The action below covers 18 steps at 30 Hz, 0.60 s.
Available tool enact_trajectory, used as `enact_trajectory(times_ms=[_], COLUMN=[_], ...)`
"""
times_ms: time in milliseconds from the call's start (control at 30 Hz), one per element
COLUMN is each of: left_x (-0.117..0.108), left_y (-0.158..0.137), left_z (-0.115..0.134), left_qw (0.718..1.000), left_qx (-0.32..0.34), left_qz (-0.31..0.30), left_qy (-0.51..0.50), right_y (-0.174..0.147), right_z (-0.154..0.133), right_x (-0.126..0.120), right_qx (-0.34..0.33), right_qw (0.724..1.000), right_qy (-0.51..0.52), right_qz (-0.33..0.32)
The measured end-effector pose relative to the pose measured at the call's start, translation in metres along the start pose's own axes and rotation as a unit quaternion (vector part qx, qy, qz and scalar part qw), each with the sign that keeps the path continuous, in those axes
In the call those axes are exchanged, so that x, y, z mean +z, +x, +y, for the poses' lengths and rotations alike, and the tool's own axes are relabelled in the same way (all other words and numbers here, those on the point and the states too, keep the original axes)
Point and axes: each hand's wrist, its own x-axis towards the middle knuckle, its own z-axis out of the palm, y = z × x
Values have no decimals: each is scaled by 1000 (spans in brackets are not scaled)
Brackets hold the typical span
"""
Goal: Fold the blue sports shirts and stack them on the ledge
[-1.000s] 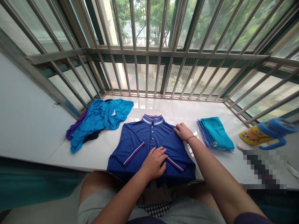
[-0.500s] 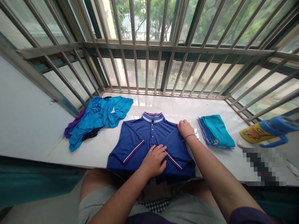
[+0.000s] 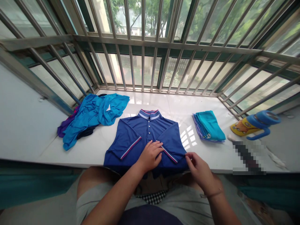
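Note:
A blue polo shirt (image 3: 131,134) lies front side up on the white ledge, its collar toward the window. Both short sleeves, edged in red and white, are laid inward across its front. My left hand (image 3: 151,156) rests on the lower middle of the shirt, fingers stretched out beside the right-hand sleeve cuff. At the shirt's right edge, low down, my right hand (image 3: 199,168) pinches the fabric between thumb and fingers. The shirt's bottom part hangs over the ledge's front edge, partly hidden by my left forearm.
A crumpled heap of blue and purple clothes (image 3: 93,117) lies at the left. On the right are a folded teal stack (image 3: 209,125) and a yellow and blue bottle (image 3: 253,125). Metal bars (image 3: 150,45) line the window behind the white ledge (image 3: 173,106).
My right hand has come down from the shirt's right shoulder to its lower right edge and now pinches the fabric there. My left hand stays on the shirt. The view has shifted slightly.

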Motion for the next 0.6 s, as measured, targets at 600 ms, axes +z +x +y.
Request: enact_trajectory(times_ms=[600], left_x=[-65], left_y=[-234], left_z=[-65], left_qw=[833], left_qx=[-536], left_qz=[136], left_qy=[-19], right_y=[-51], right_z=[32], right_x=[52], right_qx=[110], right_qw=[958], right_qy=[-243], right_qz=[-107])
